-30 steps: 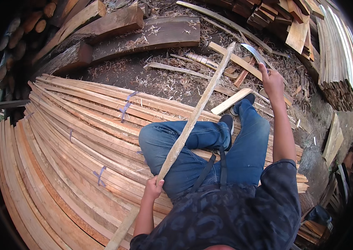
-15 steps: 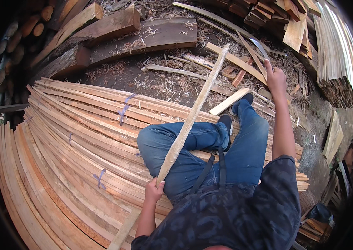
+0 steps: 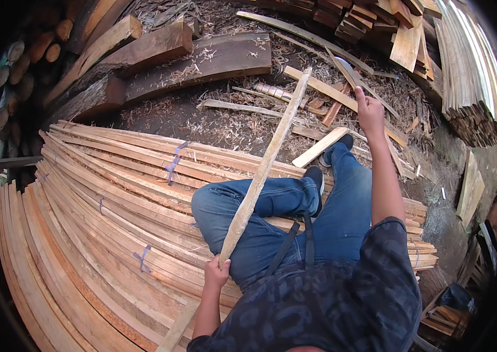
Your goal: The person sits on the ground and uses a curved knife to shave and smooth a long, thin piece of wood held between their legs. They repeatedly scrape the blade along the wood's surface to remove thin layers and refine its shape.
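Observation:
My left hand (image 3: 217,273) is closed around the near end of a long, rough wooden stick (image 3: 263,170). The stick slants away across my bent left leg, its far end over the shavings on the ground. Out to the right, my right hand (image 3: 370,113) is raised and closed on the handle of a curved knife. Its pale blade (image 3: 347,71) points away and left, thin and hard to make out against the wood behind it. Blade and stick are apart. Most of the handle is hidden in my fist.
I sit on long sawn strips (image 3: 113,217), some tied with purplish bands (image 3: 175,161). A short pale board (image 3: 320,146) lies by my shoes. Heavy beams (image 3: 201,58) lie at the far left, a plank stack (image 3: 474,82) at the far right. Wood shavings cover the ground ahead.
My right hand has moved left with the knife, bringing it nearer the stick. The left hand keeps its hold, and the whole view has shifted slightly.

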The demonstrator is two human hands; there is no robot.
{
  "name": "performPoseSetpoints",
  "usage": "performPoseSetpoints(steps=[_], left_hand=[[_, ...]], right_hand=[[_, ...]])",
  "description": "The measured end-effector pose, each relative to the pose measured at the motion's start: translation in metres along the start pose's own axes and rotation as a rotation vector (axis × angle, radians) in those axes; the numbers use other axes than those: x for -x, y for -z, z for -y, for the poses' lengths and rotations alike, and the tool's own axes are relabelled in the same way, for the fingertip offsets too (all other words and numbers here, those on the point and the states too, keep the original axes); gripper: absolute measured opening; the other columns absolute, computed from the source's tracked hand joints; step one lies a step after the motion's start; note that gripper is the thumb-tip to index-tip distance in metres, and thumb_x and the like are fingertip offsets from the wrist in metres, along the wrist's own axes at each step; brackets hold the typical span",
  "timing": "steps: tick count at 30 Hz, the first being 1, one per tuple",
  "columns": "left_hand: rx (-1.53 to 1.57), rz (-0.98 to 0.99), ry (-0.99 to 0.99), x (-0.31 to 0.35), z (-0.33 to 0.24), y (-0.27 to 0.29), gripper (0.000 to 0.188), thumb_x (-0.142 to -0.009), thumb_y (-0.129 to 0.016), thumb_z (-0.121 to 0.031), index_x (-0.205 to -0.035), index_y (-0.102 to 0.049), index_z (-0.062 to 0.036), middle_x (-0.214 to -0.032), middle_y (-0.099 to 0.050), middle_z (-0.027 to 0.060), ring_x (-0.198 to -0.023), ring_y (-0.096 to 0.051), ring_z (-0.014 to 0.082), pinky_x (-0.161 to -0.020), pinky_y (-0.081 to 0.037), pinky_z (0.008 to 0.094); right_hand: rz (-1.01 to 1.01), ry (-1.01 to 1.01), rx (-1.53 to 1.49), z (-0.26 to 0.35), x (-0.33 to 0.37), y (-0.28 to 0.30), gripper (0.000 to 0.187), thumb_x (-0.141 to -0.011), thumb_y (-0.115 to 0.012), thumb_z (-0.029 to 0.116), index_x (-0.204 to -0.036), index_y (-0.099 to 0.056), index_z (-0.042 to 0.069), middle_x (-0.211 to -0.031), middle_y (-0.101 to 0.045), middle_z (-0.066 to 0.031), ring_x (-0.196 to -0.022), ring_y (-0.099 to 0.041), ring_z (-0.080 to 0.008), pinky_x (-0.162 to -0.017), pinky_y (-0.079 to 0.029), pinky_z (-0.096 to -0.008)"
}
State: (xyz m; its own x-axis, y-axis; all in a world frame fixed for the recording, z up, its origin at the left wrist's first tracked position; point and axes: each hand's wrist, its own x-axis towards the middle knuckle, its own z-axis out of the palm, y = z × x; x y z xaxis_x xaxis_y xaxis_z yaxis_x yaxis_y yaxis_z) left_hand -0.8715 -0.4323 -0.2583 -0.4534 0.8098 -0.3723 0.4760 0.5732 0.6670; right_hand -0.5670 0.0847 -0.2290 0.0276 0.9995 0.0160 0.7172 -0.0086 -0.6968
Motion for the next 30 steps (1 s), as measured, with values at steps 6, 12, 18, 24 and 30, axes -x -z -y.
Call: performPoseSetpoints(steps=[6,12,18,24,30], left_hand=[[0.019,0.083,0.096,-0.004,-0.016,0.006,0.027,-0.082,-0.074,-0.027,-0.088,-0.068,-0.0007,-0.059,-0.061,0.0139,-0.054,-0.063,0.0237,-0.052,-0.047,0.0352],[0.285,0.253,0.463,-0.003,-0.045,0.023,0.025,-0.084,-0.075,-0.02,-0.094,-0.068,0.002,-0.06,-0.06,0.0062,-0.051,-0.057,0.0109,-0.05,-0.046,0.03],[0.25,0.126,0.207,0.01,-0.04,0.019,0.029,-0.094,-0.061,-0.025,-0.083,-0.062,0.0015,-0.058,-0.052,0.0048,-0.055,-0.048,0.0105,-0.052,-0.039,0.0315],[0.043,-0.071,0.128,0.015,-0.055,0.001,0.03,-0.098,-0.054,-0.025,-0.085,-0.055,0.0021,-0.059,-0.052,0.021,-0.057,-0.056,0.0383,-0.054,-0.041,0.0433],[-0.17,-0.203,0.117,0.024,-0.061,-0.021,0.028,-0.098,-0.054,-0.026,-0.084,-0.052,-0.0017,-0.064,-0.057,0.0217,-0.062,-0.06,0.0419,-0.055,-0.043,0.0492]], right_hand=[[0.244,0.019,-0.246,-0.013,0.17,-0.045,0.062,-0.097,-0.053,0.046,-0.062,-0.048,-0.006,-0.049,-0.034,-0.0071,-0.05,-0.033,-0.0132,-0.046,-0.03,-0.0371],[0.468,0.036,-0.277,0.009,0.219,-0.049,0.055,-0.093,-0.058,0.043,-0.063,-0.055,-0.004,-0.048,-0.044,-0.0169,-0.043,-0.04,-0.0294,-0.047,-0.034,-0.0403],[0.725,0.312,-0.07,0.067,0.214,-0.053,0.054,-0.088,-0.062,0.05,-0.069,-0.066,-0.001,-0.053,-0.057,-0.0173,-0.052,-0.06,-0.0356,-0.05,-0.046,-0.042],[0.748,0.649,0.041,0.099,0.256,-0.078,0.056,-0.086,-0.061,0.056,-0.063,-0.065,0.005,-0.052,-0.059,-0.0112,-0.051,-0.062,-0.0325,-0.05,-0.05,-0.0419],[0.675,0.751,0.253,0.102,0.263,-0.085,0.061,-0.085,-0.058,0.061,-0.061,-0.063,0.006,-0.052,-0.06,-0.0132,-0.049,-0.062,-0.0312,-0.046,-0.049,-0.0405]])
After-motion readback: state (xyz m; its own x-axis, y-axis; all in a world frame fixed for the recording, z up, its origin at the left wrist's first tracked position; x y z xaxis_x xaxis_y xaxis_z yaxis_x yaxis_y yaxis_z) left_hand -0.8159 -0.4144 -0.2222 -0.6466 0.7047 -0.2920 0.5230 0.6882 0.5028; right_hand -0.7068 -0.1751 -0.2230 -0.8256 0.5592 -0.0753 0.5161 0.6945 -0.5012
